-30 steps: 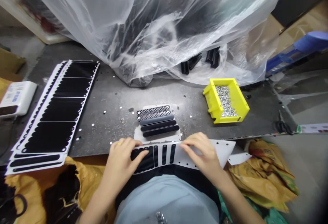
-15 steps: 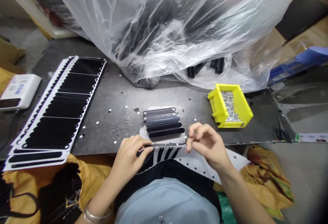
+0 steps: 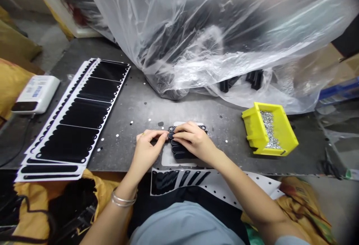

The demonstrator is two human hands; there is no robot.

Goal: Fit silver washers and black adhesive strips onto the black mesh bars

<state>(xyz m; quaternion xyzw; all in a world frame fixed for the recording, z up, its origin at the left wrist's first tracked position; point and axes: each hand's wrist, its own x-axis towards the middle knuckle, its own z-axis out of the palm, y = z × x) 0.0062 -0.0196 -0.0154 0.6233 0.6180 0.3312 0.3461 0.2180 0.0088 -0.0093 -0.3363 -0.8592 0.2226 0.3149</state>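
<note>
tabletop point(image 3: 134, 107), hands point(image 3: 147, 149) point(image 3: 198, 140) newly at strips point(image 3: 181, 156)

Even, fairly bright light falls, apparently from above, leaving a pale sheen on the table point(image 3: 146, 103) near the centre. The plastic sheet point(image 3: 209, 50) at 12 o'clock throws streaky white glare. The sack point(image 3: 37, 196) at 8 o'clock opens into deep shadow. The middle looks reasonably sharp, but the scissors point(image 3: 329, 166) toward 4 o'clock are smeared, and the 2 and 4 o'clock corners turn dark and blurred.
</note>
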